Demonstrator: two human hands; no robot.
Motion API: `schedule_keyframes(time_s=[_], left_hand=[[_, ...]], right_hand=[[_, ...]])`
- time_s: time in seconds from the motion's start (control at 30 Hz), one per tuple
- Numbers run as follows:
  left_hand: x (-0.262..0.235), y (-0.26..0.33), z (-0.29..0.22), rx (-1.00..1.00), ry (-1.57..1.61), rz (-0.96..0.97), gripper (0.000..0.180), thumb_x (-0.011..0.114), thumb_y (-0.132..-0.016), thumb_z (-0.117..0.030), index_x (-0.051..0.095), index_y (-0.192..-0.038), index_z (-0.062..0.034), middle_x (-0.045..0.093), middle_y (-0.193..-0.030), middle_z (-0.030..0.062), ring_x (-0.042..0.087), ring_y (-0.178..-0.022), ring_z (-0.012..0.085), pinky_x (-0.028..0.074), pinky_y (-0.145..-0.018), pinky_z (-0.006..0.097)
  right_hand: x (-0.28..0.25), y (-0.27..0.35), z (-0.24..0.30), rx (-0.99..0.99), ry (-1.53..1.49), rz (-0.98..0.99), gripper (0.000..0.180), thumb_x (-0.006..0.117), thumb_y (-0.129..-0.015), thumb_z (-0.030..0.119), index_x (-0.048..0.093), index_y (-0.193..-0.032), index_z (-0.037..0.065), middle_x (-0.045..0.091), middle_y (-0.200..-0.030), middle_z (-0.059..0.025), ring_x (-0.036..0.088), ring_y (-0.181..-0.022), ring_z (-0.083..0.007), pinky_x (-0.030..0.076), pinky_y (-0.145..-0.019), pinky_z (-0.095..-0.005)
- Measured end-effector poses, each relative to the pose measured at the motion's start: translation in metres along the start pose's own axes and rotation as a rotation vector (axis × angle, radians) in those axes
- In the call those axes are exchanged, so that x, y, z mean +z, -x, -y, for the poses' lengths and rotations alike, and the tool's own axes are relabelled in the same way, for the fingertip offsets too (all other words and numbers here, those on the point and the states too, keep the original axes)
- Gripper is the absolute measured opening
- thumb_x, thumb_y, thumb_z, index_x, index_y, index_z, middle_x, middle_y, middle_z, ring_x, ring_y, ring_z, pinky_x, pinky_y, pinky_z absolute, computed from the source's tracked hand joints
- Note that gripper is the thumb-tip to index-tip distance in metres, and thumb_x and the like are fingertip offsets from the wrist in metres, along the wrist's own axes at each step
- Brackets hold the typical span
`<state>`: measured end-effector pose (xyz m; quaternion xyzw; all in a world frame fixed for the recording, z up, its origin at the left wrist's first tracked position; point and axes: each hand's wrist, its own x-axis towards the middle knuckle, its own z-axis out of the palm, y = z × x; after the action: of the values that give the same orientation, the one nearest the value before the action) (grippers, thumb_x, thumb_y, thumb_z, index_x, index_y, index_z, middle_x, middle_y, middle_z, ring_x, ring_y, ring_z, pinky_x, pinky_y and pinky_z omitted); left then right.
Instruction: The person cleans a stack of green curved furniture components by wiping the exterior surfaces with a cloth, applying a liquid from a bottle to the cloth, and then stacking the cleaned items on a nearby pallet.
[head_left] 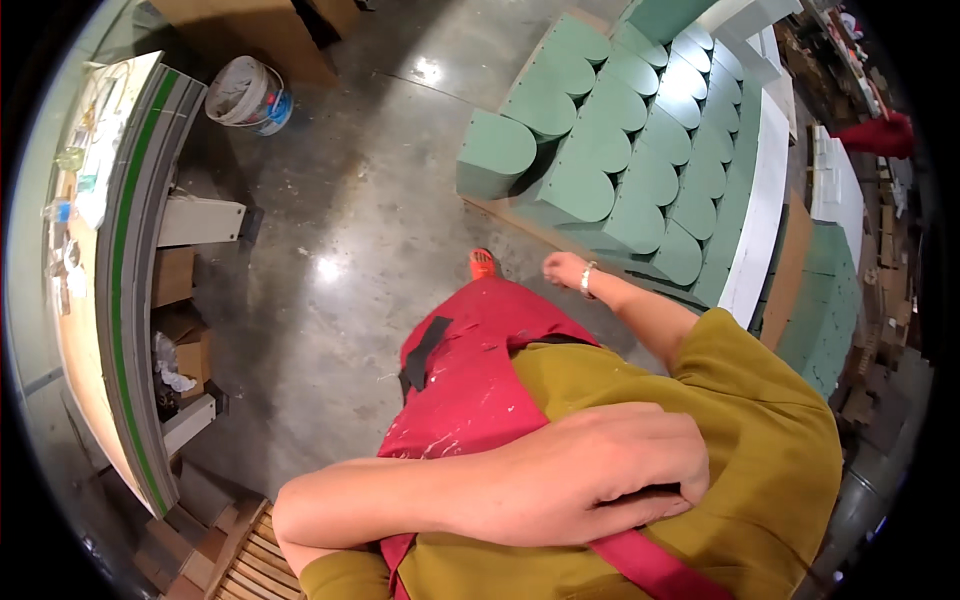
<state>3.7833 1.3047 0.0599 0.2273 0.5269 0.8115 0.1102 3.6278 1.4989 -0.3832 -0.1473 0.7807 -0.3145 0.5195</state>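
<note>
My left arm crosses my chest. My left hand (pixel 625 465) lies against my mustard-yellow shirt (pixel 760 430), its fingers curled in and the thumb against them; whatever is inside them, if anything, is hidden. A red apron strap (pixel 660 565) runs out from under this hand. Lower down hangs the red apron (pixel 490 350), with pale smears and a black strip on it. Off to the right, my right hand (pixel 567 270) hangs over the floor with loosely curled fingers and nothing visible in them. A light band (pixel 587 278) circles that wrist.
Green panels with rounded ends (pixel 630 150) stand in rows at the right. A long workbench (pixel 130 290) with a green stripe runs along the left, cardboard boxes (pixel 185 350) beneath it. A stained white bucket (pixel 245 95) stands on the concrete floor (pixel 330 200). A slatted wooden piece (pixel 250 565) lies lower left.
</note>
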Motion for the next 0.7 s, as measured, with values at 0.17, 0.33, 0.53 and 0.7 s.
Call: schedule_keyframes(time_s=[0.17, 0.33, 0.53, 0.7], left_hand=[[-0.07, 0.028, -0.031, 0.032, -0.044, 0.034, 0.005, 0.06, -0.091, -0.006, 0.057, -0.095, -0.0071, 0.055, -0.105, 0.0051, 0.055, -0.091, 0.0245, 0.046, -0.078, 0.035], [-0.15, 0.078, -0.059, 0.073, -0.005, 0.133, 0.005, 0.061, -0.09, -0.007, 0.057, -0.094, -0.0076, 0.055, -0.106, 0.005, 0.055, -0.091, 0.0245, 0.046, -0.077, 0.035], [-0.249, 0.143, -0.099, -0.037, -0.142, 0.142, 0.005, 0.063, -0.09, -0.008, 0.058, -0.092, -0.008, 0.057, -0.103, 0.005, 0.058, -0.094, 0.0251, 0.047, -0.079, 0.036], [-0.326, 0.175, -0.102, -0.093, -0.19, 0.129, 0.005, 0.066, -0.09, -0.012, 0.063, -0.091, -0.0076, 0.061, -0.104, 0.0049, 0.06, -0.094, 0.0248, 0.048, -0.08, 0.037]], right_hand=[[0.035, -0.027, 0.105, 0.093, -0.332, 0.017, 0.013, 0.059, -0.089, 0.017, 0.064, -0.091, 0.006, 0.065, -0.079, -0.0036, 0.059, -0.064, -0.0126, 0.048, -0.056, -0.0274], [0.068, -0.039, 0.096, 0.087, -0.354, -0.013, 0.013, 0.061, -0.086, 0.017, 0.064, -0.085, 0.005, 0.064, -0.074, -0.0047, 0.059, -0.062, -0.0135, 0.047, -0.053, -0.0286], [0.144, -0.018, 0.109, 0.487, -0.262, -0.094, 0.016, 0.065, -0.083, 0.02, 0.066, -0.088, 0.005, 0.065, -0.076, -0.0051, 0.062, -0.066, -0.0162, 0.048, -0.055, -0.031], [0.202, -0.036, 0.16, 0.215, -0.218, 0.019, 0.034, 0.07, -0.084, 0.027, 0.067, -0.104, 0.0, 0.071, -0.094, -0.0101, 0.064, -0.085, -0.0206, 0.051, -0.077, -0.0341]])
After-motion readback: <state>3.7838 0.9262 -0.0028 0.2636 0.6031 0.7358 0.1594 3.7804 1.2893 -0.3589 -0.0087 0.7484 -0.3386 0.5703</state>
